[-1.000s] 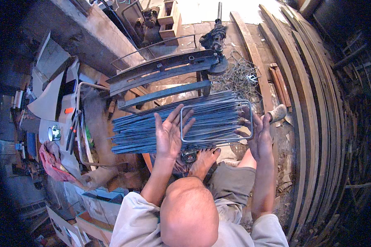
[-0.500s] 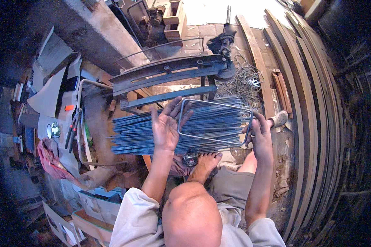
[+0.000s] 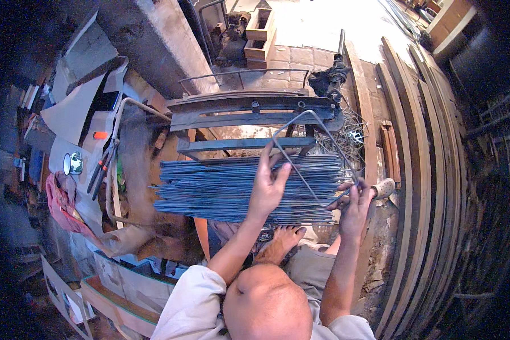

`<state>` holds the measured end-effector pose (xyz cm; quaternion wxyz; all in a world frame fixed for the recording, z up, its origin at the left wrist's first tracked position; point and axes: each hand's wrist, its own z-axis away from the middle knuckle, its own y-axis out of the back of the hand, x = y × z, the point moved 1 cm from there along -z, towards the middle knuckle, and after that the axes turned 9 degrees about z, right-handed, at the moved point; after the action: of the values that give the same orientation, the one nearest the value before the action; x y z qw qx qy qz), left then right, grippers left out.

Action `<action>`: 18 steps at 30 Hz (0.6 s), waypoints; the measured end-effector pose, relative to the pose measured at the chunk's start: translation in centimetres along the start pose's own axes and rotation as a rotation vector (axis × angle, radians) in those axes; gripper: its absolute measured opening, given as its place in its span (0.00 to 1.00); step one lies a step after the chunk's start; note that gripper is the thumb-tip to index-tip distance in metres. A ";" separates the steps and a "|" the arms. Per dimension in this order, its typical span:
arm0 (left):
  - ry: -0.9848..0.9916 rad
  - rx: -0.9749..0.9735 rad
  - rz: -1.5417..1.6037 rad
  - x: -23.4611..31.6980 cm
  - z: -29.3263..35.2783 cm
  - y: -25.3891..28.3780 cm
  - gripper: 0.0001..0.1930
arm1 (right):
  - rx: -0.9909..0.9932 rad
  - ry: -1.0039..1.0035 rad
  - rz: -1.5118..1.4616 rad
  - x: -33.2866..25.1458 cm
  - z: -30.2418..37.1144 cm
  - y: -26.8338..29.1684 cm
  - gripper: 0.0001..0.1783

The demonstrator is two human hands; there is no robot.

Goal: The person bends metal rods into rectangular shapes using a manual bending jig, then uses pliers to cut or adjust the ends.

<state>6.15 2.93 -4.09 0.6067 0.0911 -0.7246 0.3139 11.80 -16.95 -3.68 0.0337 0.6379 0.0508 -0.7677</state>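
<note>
My right hand [image 3: 354,209] is closed on the lower right corner of a rectangular loop of bent steel rod [image 3: 305,180]. The loop is tilted over a bundle of thin blue-grey steel rods [image 3: 226,190]. At the loop's left side is my left hand [image 3: 270,184], its thumb and fingers apart, with fingertips close to the rod. Whether they touch it is hard to tell. Beyond the bundle stands a low metal bench with a slotted steel rail [image 3: 238,117]. My bare foot [image 3: 283,243] is just on the near side of the rods.
Long timber planks [image 3: 416,153] run along the right. Tangled wire pieces [image 3: 351,133] lie beyond the bundle. To the left are an enamel mug [image 3: 72,164], a long-handled cutting tool [image 3: 103,161], a pink cloth [image 3: 65,198] and cardboard sheets [image 3: 73,113]. Wooden drawers [image 3: 258,51] are at the back.
The loop has turned clockwise and now stands tilted, its top corner raised. My left hand has moved right, its spread fingers drawn closer together. My right hand stays at the loop's right end.
</note>
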 end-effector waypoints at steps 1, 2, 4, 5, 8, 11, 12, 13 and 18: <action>0.031 0.021 -0.008 0.1 -0.7 -0.5 0.32 | 0.014 0.006 -0.059 0.3 0.6 -0.2 0.18; 0.060 0.042 -0.019 1.4 -1.4 -1.3 0.32 | -0.124 -0.026 -0.109 0.2 1.2 -0.4 0.17; -0.055 0.061 0.000 1.4 -3.2 -2.6 0.32 | -0.240 -0.010 -0.062 1.8 1.6 -0.1 0.19; -0.023 0.029 -0.041 1.6 -3.8 -2.8 0.31 | -0.290 -0.008 -0.040 2.0 1.8 -0.4 0.19; 0.005 -0.025 -0.163 1.8 -5.1 -2.8 0.28 | -0.300 -0.002 0.086 2.0 0.8 -1.2 0.19; -0.022 0.065 -0.332 1.8 -5.9 -2.9 0.24 | -0.284 0.017 0.134 -0.1 -0.3 -2.3 0.23; -0.152 0.076 -0.427 1.2 -6.3 -2.7 0.24 | -0.270 0.067 0.221 -0.8 -0.6 -2.5 0.24; -0.280 0.098 -0.526 0.7 -6.6 -2.6 0.24 | -0.256 0.117 0.308 -1.4 -0.8 -2.7 0.24; -0.137 0.034 -0.641 1.6 -7.5 -4.2 0.23 | -0.159 0.151 0.213 -1.0 -2.5 -2.2 0.24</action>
<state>14.06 4.31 -0.61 0.6229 0.3453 -0.6930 0.1122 14.14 -14.48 -3.03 0.1614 0.6910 0.0457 -0.7031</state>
